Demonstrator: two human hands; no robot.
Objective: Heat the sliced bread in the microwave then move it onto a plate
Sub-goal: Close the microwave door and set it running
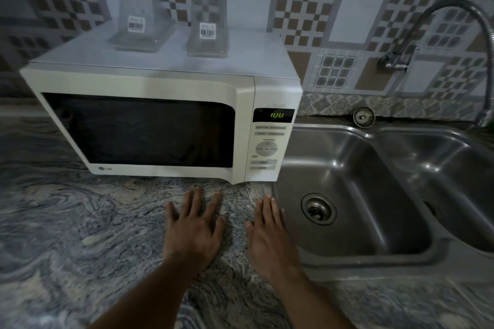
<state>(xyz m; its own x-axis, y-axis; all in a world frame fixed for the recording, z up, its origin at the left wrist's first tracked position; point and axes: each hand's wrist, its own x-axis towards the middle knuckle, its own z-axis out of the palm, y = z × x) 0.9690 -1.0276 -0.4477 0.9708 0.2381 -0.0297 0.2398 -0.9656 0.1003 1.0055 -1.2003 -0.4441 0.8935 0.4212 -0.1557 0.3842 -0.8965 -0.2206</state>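
Grey marbled worktop (pixel 66 235) fills the lower field. Stainless double sink (pixel 374 264) at 3 o'clock, with its drain (pixel 318 208) in the left basin. White microwave (pixel 160 120) at 10 o'clock stands on the worktop just beside the sink, door shut. Its window is dark and the interior is unreadable, so I cannot tell where the sliced bread is. Flexible tap (pixel 454 16) at 2 o'clock arches over the sink. Two clear plastic containers sit on the microwave roof, the left container (pixel 139 27) and the right container (pixel 207 32), each with a white barcode label whose print is too blurred to read. Left hand (pixel 193 232) and right hand (pixel 270 235) at 6 o'clock lie palm down on the worktop, apart from each other. Their fingers (pixel 197 203) are straight and spread, holding nothing. Green display (pixel 273 115) reads roughly "100". Logo "LG" (pixel 104 169) is at the door's lower left. Button text is illegible. A round strainer plug (pixel 363 117) leans at the back wall.
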